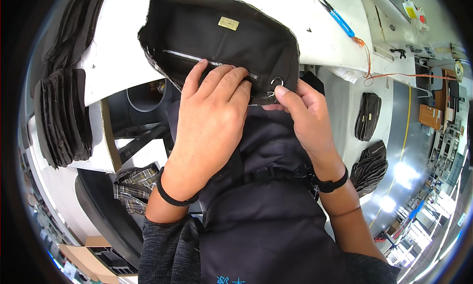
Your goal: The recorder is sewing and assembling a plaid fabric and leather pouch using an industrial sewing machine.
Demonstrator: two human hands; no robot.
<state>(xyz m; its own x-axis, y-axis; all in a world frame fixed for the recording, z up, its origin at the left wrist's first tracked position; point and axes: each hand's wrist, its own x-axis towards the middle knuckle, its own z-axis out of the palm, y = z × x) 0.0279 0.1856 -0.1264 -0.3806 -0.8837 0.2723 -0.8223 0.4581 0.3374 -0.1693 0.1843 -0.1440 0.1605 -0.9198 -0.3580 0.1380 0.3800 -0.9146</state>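
Observation:
A black bag point(261, 42), its lining facing up and its edges raw, lies open across the near edge of the white table. Inside it are a silver-toothed zipper point(185, 55) and a small tan label point(228, 23). My left hand point(212, 106) is bent over the bag's near rim, fingertips on the lining by the zipper; its thumb is hidden. At the rim's right end, my right hand point(310, 116) pinches the bag's edge between thumb and fingers. Just beside that thumb sits a silver metal ring point(277, 82).
Blue-handled thread snips point(340, 20) lie at the far right of the white table point(320, 47), near an orange cord point(368, 62). Stacks of dark fabric pieces point(61, 119) stand at the left. More dark bundles point(367, 116) lie at the right. Plaid fabric point(135, 185) hangs near my left forearm.

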